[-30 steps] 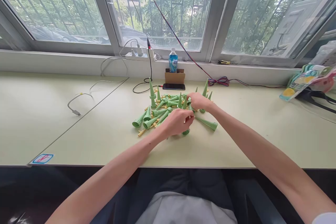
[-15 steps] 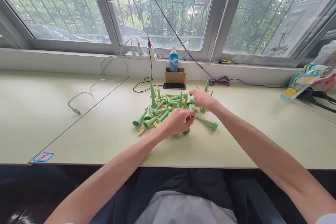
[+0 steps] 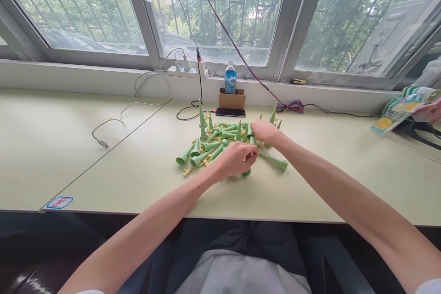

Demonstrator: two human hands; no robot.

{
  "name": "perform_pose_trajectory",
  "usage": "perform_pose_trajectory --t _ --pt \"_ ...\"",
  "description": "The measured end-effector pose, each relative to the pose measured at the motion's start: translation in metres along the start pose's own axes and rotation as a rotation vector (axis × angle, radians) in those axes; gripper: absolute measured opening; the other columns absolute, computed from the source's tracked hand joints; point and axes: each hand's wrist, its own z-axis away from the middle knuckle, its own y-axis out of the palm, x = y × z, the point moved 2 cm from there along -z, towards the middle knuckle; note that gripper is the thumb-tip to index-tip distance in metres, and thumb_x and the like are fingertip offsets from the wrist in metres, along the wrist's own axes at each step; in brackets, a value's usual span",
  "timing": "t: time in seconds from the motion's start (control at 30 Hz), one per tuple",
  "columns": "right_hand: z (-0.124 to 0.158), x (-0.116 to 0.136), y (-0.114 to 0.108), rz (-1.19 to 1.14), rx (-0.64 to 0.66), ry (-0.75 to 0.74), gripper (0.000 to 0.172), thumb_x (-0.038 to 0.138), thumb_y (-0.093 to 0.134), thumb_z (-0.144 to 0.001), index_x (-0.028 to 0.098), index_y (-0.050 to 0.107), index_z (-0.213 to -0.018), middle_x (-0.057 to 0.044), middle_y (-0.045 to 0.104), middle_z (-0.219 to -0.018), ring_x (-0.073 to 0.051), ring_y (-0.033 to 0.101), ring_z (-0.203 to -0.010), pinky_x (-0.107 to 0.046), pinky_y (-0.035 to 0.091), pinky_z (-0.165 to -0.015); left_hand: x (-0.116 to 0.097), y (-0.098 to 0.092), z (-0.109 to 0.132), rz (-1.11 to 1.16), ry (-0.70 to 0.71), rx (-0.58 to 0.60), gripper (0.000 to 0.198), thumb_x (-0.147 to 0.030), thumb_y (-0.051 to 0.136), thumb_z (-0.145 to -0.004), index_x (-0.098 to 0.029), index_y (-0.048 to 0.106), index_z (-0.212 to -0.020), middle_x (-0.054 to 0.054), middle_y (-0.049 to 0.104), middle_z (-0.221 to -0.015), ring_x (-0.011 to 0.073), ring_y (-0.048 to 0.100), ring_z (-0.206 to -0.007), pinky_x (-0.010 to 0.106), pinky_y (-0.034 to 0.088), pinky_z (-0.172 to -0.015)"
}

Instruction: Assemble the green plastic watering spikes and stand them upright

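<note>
Those cones (image 3: 218, 150) are all one soft minty green, with the little sticks (image 3: 188, 172) a plain straw yellow. The desk (image 3: 148, 170) is a pale creamy yellow-green, so it's pretty low contrast tbh. Brightest thing is the bottle (image 3: 230, 79), blue with a white cap. The box (image 3: 232, 100) is cardboard brown, the phone (image 3: 230, 112) black, the wire bundle (image 3: 291, 107) red and dark blue. Sticker (image 3: 60, 202)'s white with a blue outline and red scribble; shirt (image 3: 237, 273)'s light grey.
</note>
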Motion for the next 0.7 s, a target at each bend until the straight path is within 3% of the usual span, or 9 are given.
perform_pose_trajectory --t 0.7 --pt "0.0008 0.0031 0.0103 0.022 0.002 0.024 0.025 0.006 0.054 -0.085 0.012 0.067 -0.106 -0.018 0.067 -0.106 -0.024 0.068 -0.095 -0.025 0.048 -0.07 -0.0027 0.0 -0.0013 -0.009 -0.009 0.008 0.021 -0.016 0.048 -0.086 -0.017 0.059 -0.068 0.0 0.058 -0.059 0.0105 0.046 -0.051 0.023 0.036 -0.057"
